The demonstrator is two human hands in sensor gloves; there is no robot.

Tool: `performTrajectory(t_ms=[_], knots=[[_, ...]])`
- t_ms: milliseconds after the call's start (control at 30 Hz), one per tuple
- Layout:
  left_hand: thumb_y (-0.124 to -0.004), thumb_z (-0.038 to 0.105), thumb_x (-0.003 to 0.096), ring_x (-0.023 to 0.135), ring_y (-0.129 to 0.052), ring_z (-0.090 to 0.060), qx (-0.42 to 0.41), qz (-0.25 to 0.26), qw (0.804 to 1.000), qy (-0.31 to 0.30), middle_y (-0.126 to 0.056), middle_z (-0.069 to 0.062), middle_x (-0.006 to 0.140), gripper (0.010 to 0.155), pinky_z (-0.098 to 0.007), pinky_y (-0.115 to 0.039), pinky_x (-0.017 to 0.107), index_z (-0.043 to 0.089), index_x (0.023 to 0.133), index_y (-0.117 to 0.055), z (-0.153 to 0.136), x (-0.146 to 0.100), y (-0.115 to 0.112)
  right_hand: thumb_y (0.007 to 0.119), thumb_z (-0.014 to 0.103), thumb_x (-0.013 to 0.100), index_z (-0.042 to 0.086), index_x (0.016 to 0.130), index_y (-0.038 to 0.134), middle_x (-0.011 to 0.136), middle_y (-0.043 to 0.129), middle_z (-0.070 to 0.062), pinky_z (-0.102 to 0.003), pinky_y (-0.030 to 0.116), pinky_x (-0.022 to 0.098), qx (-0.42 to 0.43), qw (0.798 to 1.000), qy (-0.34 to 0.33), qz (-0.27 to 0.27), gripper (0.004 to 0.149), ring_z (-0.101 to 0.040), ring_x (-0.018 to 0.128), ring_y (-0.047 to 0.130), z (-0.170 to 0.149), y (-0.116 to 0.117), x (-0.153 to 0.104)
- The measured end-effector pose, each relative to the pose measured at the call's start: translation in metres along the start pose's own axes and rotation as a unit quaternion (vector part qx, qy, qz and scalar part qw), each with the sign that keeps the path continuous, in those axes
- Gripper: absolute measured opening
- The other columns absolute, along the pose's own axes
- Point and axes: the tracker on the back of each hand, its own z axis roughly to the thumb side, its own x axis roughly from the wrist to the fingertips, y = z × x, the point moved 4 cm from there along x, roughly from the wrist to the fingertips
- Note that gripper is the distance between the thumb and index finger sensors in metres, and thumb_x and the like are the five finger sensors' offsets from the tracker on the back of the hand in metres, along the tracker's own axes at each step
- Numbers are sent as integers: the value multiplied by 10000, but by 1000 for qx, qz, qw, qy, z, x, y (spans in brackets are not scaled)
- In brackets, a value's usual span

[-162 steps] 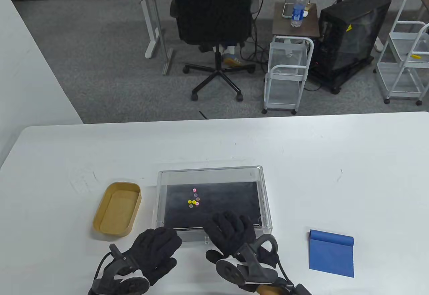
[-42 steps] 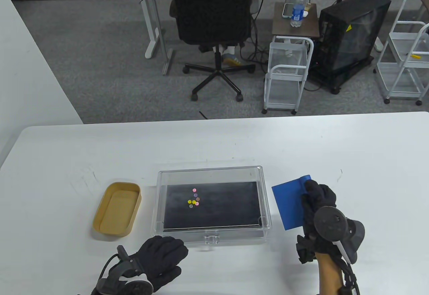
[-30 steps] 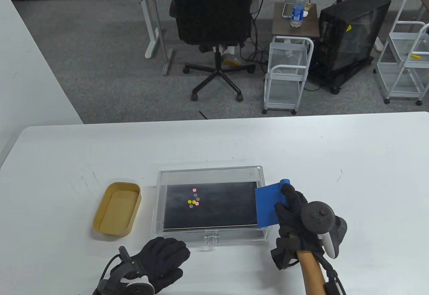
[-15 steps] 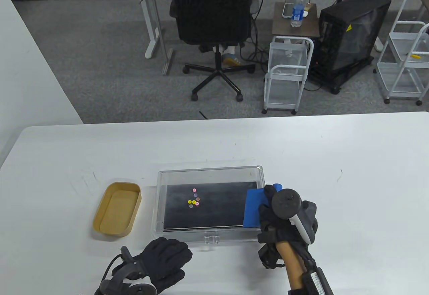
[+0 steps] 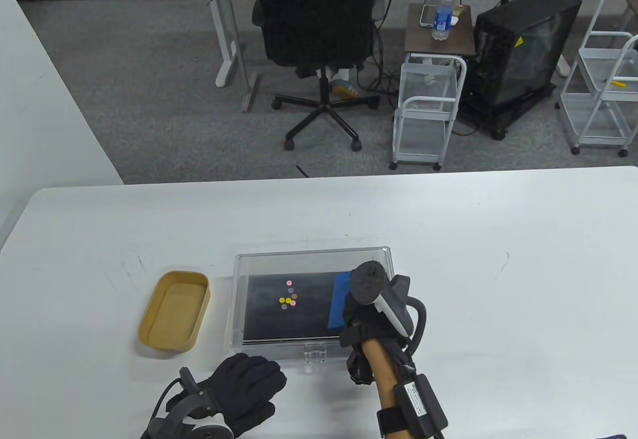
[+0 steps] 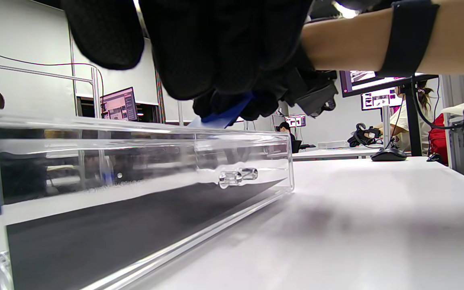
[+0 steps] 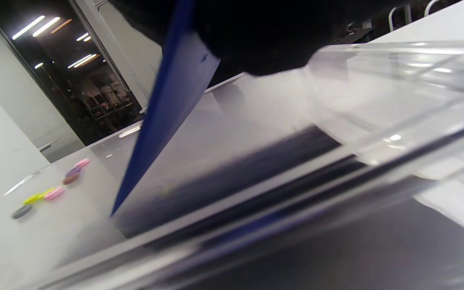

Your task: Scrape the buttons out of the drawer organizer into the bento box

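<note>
Two gloved hands worked over a clear acrylic drawer organizer: right hand gripped a blue flat plastic scraper, colourful round buttons lay at its nine o'clock; left hand rested unclenched, empty.

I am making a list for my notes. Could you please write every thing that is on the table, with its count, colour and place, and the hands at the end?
table: one, white, under everything.
drawer organizer: one, clear with a black floor, middle of the table near the front edge.
buttons: a small cluster, about seven, pink, yellow, purple, brown and grey, on the black floor, left of centre.
bento box: one, tan, nothing visible in it, left of the organizer.
scraper: one, blue, flat, inside the organizer on its right part, tilted, apart from the buttons.
left hand: black glove, rests on the table in front of the organizer, holds nothing.
right hand: black glove, grips the scraper over the organizer.
</note>
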Motion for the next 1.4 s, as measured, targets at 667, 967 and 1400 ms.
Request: performTrajectory(t_ms=[667,967,1400], knots=[[-506,532,582,927,-898,-305,4,1,1000,4,-774,-37,1061,574,-568,-729,682,258,1069,-635,-1,-1,1,737,248,560,219,1012,561,878,655,-299,-220,847,100,-33,999,-29,28,486,-162,326,922,97,36,14],[-507,531,582,925,-900,-303,12,2,1000,9,-777,-37,1058,572,-569,-729,679,257,1066,-641,-3,-3,3,726,252,564,223,1014,551,878,651,-295,-216,849,107,9,997,-54,47,484,-158,333,922,104,49,13],[-508,529,581,901,-925,-288,6,0,1000,18,-805,-13,1035,560,-565,-737,675,259,1044,-672,-7,-3,2,723,264,562,239,1012,551,875,662,-280,-206,855,110,19,992,-104,69,482,-145,335,925,122,62,8]])
